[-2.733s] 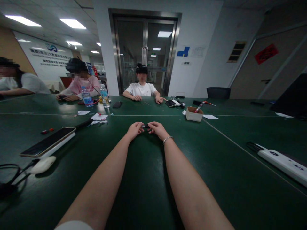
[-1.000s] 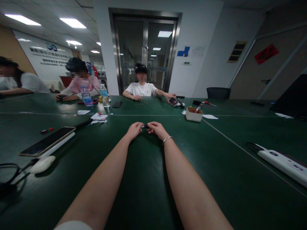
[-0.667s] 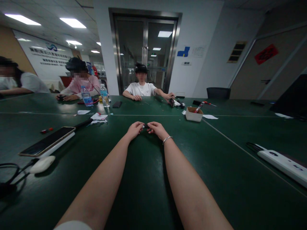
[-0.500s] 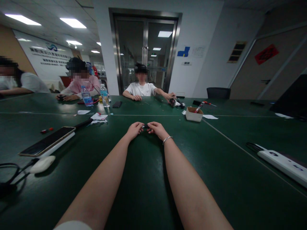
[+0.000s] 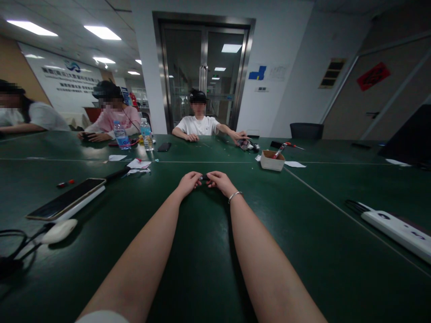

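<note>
Both arms reach out over the dark green table (image 5: 202, 233). Between my fingers is a small dark object with a shiny, light end (image 5: 203, 177), too small to name. My left hand (image 5: 190, 183) pinches its light left end. My right hand (image 5: 218, 181), with a silver bracelet (image 5: 235, 196) at the wrist, pinches its dark right end. The hands are a little apart, close to the table, and the fingers cover most of the object.
A phone on a white box (image 5: 70, 197) and a white mouse-like device with black cable (image 5: 60, 231) lie left. Farther off are two bottles (image 5: 147, 134), paper scraps (image 5: 138, 163) and a small box (image 5: 272, 161). A white power strip (image 5: 397, 226) lies right. Three people sit opposite.
My hands and the small dark object hold nearly the same place. Across the table, a person's hand has shifted slightly over the bundle of things there.
</note>
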`<state>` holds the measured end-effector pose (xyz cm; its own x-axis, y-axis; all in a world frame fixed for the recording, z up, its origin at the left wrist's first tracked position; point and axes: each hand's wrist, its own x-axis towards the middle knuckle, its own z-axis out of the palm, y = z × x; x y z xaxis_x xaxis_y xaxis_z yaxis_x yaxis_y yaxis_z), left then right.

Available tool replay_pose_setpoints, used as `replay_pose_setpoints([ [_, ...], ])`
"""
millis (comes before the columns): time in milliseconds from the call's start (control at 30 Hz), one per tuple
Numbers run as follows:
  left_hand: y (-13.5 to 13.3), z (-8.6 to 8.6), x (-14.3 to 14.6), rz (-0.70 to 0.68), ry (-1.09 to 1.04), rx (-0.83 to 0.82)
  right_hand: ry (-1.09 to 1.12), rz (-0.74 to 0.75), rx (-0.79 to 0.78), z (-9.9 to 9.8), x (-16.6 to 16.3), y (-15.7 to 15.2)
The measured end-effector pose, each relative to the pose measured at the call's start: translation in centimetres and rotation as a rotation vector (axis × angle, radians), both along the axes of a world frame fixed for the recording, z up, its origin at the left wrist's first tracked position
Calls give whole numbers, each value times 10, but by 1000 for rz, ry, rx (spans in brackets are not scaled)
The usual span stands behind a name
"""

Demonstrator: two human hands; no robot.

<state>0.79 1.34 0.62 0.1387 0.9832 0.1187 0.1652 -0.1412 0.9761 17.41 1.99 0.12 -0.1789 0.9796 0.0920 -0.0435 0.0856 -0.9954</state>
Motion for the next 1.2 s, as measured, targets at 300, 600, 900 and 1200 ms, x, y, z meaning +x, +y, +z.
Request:
replay_pose_setpoints([
  [300, 2, -2, -1, -4, 10, 4, -4, -12, -27, 4, -1, -3],
  [600, -3, 2, 0, 26, 63, 31, 2, -9, -20, 3, -1, -2],
  [900, -8, 5, -1, 18, -8, 69, 11, -10, -28, 3, -1, -2],
  [1200, -10, 7, -3, 36, -114, 55, 60, 27, 28, 6, 0, -6],
])
